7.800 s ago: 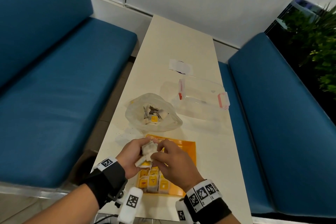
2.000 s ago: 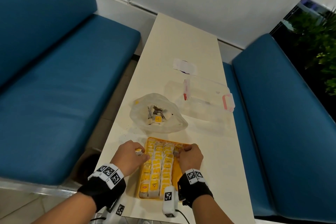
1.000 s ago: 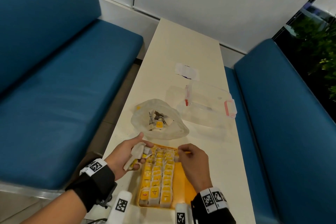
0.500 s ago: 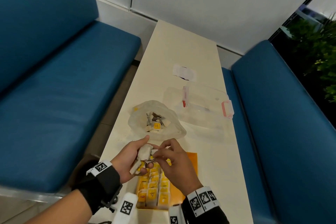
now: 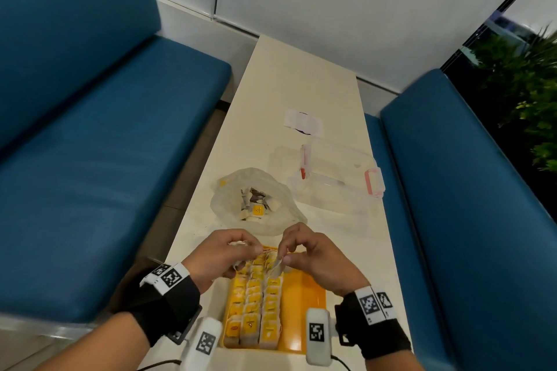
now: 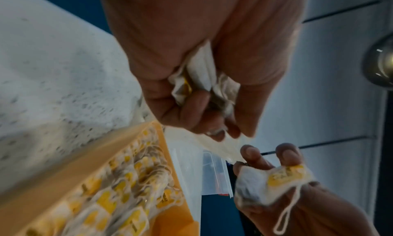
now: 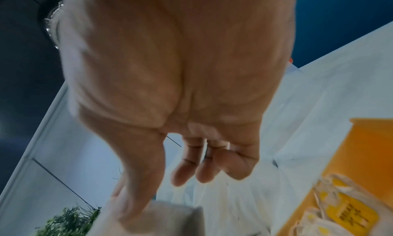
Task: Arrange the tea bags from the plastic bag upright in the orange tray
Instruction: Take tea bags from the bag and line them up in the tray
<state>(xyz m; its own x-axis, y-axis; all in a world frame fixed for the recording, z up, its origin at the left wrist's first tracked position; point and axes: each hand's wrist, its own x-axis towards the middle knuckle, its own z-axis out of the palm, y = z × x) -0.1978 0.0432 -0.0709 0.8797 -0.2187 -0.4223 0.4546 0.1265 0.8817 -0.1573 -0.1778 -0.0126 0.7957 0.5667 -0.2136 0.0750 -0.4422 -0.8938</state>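
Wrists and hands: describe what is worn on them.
Both hands are bare. The left wrist carries a black strap with a white band of black square-code markers, and a white block with one such marker hangs below it, a black cable trailing off. The right wrist wears the same: black strap, white marker band, a white marked block and cable.

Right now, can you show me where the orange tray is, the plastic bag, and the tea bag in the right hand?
orange tray (image 5: 304, 307), head view, bare floor on its right side.
plastic bag (image 5: 280, 199), head view, its right wall.
tea bag (image 6: 253, 186), left wrist view, its white pouch.
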